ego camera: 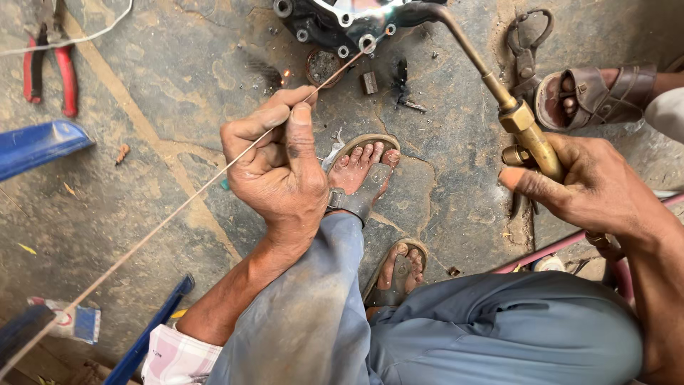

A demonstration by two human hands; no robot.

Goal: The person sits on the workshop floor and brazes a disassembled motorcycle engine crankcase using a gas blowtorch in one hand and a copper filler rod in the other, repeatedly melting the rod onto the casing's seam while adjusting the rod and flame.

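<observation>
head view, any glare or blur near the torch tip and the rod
Head view: a bright flare blows out detail where the brass torch tip meets the dark metal casting; the filler rod in the left hand stays sharp; daylight is soft and even, shadows faint; the right hand is in focus.

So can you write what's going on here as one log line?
left hand: pinches filler rod, tip at metal part | right hand: grips brass torch, nozzle at part | floor: red pliers

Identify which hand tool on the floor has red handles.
The pliers at top left; the scissors-like tool at top right is bare dark metal.
</observation>
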